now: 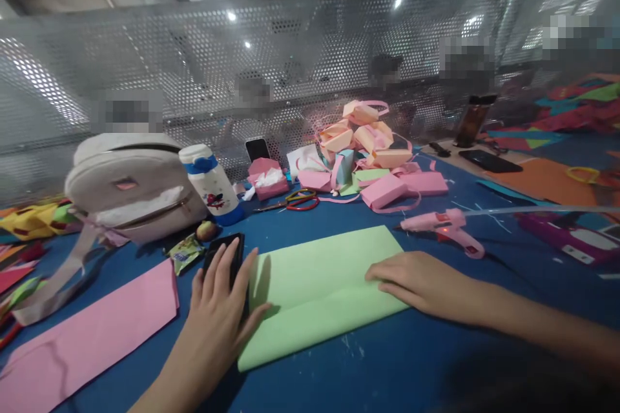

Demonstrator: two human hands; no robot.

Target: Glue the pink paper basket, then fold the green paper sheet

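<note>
A light green sheet of paper [329, 264] lies on the blue table, with a fold running lengthwise along its near part. My left hand [220, 297] has its fingers spread at the sheet's left end, thumb on the green paper. The fingers of that hand reach over a black phone [236, 246] beside the sheet. At the right end, my right hand [411, 277] presses its closed fingers on the green paper near the fold. Beyond it sits a pink glue gun [445, 224] with a glue stick in its back. Folded pink paper [101, 335] rests to the left.
Scissors [295, 200] lie behind the green sheet. A white backpack [135, 187], a bottle [210, 184] and a snack packet [184, 253] stand or lie at left. Pink and orange paper pieces [372, 135] are piled before a perforated metal panel [300, 45].
</note>
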